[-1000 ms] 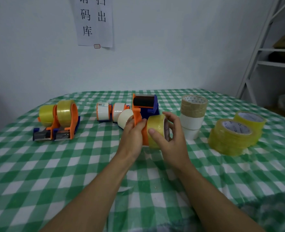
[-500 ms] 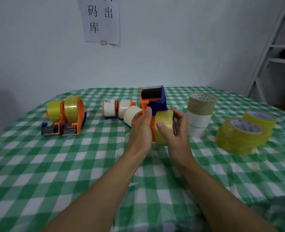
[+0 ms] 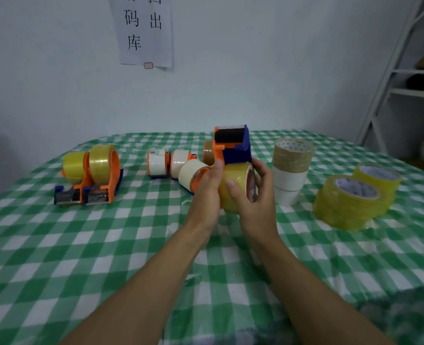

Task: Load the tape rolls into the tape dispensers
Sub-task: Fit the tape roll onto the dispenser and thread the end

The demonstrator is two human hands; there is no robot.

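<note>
Green-and-white checked tablecloth (image 3: 106, 245), orange-and-blue dispenser (image 3: 233, 150), yellow tape roll (image 3: 236, 185).

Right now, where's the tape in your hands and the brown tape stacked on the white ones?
Yellow tape (image 3: 236, 173): head view, its curved outer side.
Brown tape (image 3: 292, 158): head view, side of the stack's top roll.

Near tablecloth (image 3: 101, 257) passable; roll stack (image 3: 292, 170) blocks rt (loaded dispensers (image 3: 167, 163) lt).
</note>
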